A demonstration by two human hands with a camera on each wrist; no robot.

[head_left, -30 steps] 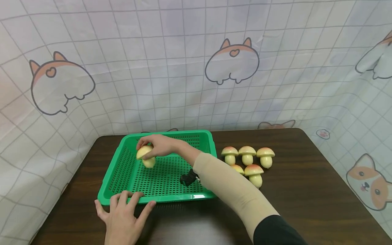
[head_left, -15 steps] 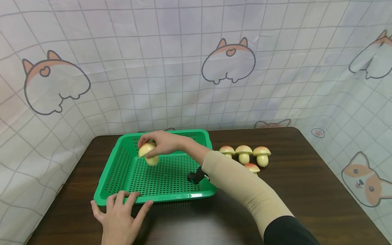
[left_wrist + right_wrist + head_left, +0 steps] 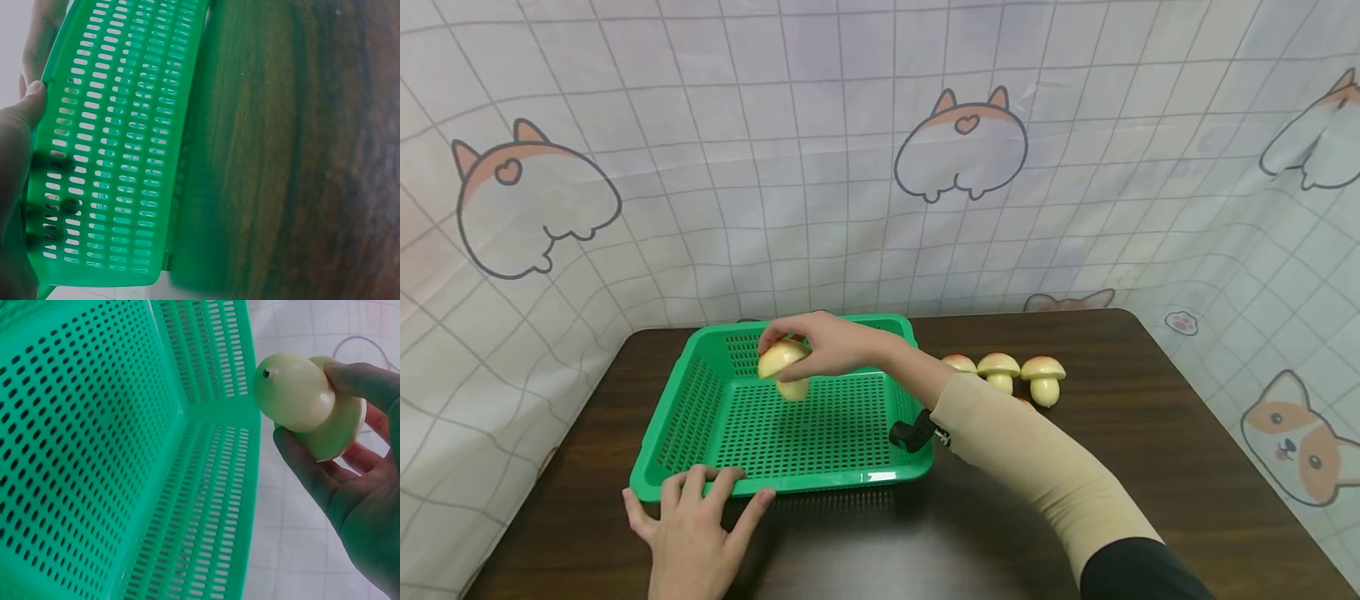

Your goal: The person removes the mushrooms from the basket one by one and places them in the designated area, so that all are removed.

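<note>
My right hand point(image 3: 835, 343) pinches a yellow toy mushroom point(image 3: 781, 360) by its cap, above the far left part of a green basket point(image 3: 805, 484). In the right wrist view the mushroom's pale stem point(image 3: 294, 394), with a small dark hole at its end, points toward the basket, and thumb and fingers are curled round the cap. My left hand point(image 3: 696, 529) grips the basket's near rim close to its left corner. Through the slotted wall point(image 3: 103, 156) in the left wrist view, dark finger shapes show on the inner side.
Several more toy mushrooms point(image 3: 1043, 380) with reddish-yellow caps sit on the dark wooden table point(image 3: 1150, 467) right of the basket, some hidden by my right forearm. A black wrist device point(image 3: 912, 432) hangs by the basket's right wall. Behind the table stands a patterned cloth point(image 3: 820, 183).
My right hand has moved right and slightly up with the mushroom. Its forearm now covers more of the mushrooms on the table. My left hand stays on the rim.
</note>
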